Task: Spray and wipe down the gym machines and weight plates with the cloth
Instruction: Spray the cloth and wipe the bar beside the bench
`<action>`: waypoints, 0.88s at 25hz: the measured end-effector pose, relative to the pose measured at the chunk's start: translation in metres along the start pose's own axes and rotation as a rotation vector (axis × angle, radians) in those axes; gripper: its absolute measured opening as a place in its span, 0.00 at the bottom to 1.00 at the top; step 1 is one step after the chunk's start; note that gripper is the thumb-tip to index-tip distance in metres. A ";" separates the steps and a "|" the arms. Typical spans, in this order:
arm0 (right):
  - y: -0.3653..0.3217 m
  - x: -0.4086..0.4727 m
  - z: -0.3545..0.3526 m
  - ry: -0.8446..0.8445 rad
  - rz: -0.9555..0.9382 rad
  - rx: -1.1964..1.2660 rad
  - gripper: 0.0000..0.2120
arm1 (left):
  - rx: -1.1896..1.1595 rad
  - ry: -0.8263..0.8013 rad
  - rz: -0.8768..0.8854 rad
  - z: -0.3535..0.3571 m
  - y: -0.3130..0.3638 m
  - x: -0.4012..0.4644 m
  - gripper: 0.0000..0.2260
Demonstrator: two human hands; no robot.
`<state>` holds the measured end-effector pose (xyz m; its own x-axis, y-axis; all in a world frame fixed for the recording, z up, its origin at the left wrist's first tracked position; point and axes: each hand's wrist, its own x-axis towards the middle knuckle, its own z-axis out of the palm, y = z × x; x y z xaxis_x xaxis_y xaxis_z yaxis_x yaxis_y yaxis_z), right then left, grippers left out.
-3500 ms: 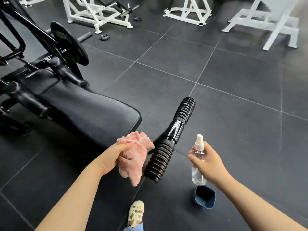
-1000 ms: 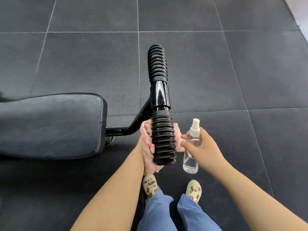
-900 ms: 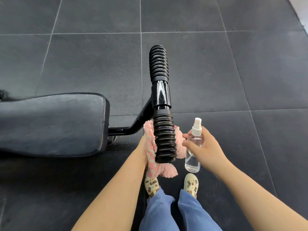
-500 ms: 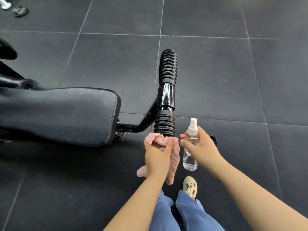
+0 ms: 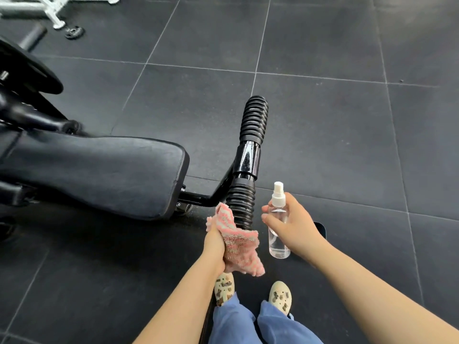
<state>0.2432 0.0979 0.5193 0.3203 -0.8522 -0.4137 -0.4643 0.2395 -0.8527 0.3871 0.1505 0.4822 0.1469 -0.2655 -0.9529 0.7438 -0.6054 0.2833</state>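
The left hand (image 5: 215, 244) has its grip closed round a bunched pink cloth (image 5: 238, 240), which covers the near end of the ribbed roller (image 5: 240, 203) at about 6 o'clock in the head view; whether the cloth presses the ribs or merely drapes over them cannot be told. The right hand (image 5: 293, 225) has its grip curled round a clear spray bottle (image 5: 278, 223), held upright just to the right of the roller, nozzle up; which way the nozzle faces cannot be made out. Both of the task's tools are thus in hand, one on each side of the roller.

Nearest of all, at 6 o'clock, are two pale clogs (image 5: 280, 296) and blue trouser legs (image 5: 250, 326). A dark blue object (image 5: 320, 228) lies on the floor just behind the right hand, mostly hidden.

Beyond the hands the roller runs toward 12 o'clock: a ribbed near section, a glossy black sleeve (image 5: 246, 158), then a second ribbed section (image 5: 254, 117). A bent black arm joins it to the padded seat (image 5: 99, 172) at 9 o'clock. A weight plate (image 5: 29, 68) hangs at 10 o'clock; a white frame (image 5: 47, 8) stands at 11 o'clock, a small plate (image 5: 73, 31) on the floor beside it.

The step in hand looks like wiping the near ribbed section. Next would probably come the sleeve and far ribs: a spray toward them, then the cloth drawn up along the grooves, wrapping round to reach the underside.
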 end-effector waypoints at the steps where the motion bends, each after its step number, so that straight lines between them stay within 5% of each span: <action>1: -0.004 0.000 0.000 -0.009 -0.009 0.004 0.09 | 0.158 0.068 0.060 -0.001 -0.001 -0.002 0.29; 4: -0.019 0.003 -0.002 -0.050 -0.047 -0.001 0.11 | 0.828 0.293 0.395 -0.024 -0.002 -0.018 0.21; 6: -0.030 0.003 -0.005 -0.102 -0.068 -0.010 0.09 | 1.032 0.374 0.672 -0.036 0.008 -0.042 0.11; 7: -0.037 0.002 -0.005 -0.135 -0.069 -0.003 0.09 | 1.004 0.377 0.769 -0.037 0.016 -0.053 0.09; 9: -0.053 -0.001 -0.006 -0.192 -0.074 0.026 0.10 | 0.944 0.241 0.834 -0.030 0.034 -0.070 0.20; 12: -0.072 -0.006 0.000 -0.213 -0.120 0.090 0.13 | 0.961 -0.135 0.713 -0.008 0.040 -0.086 0.32; 14: -0.081 -0.009 0.007 -0.196 -0.167 0.066 0.15 | 0.989 -0.289 0.679 0.002 0.033 -0.087 0.31; 17: -0.082 -0.012 0.018 -0.179 -0.203 0.083 0.14 | 0.740 -0.177 0.843 0.008 0.029 -0.086 0.18; 20: -0.071 -0.009 0.020 -0.021 -0.150 0.206 0.07 | 0.385 -0.174 0.789 -0.003 0.028 -0.086 0.12; 22: -0.056 -0.005 0.021 -0.008 -0.038 0.175 0.07 | 0.375 -0.252 0.754 -0.015 0.029 -0.087 0.13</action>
<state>0.2850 0.0983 0.5625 0.3415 -0.8587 -0.3821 -0.3015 0.2850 -0.9099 0.4054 0.1670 0.5720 0.3318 -0.8250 -0.4574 0.2371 -0.3963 0.8870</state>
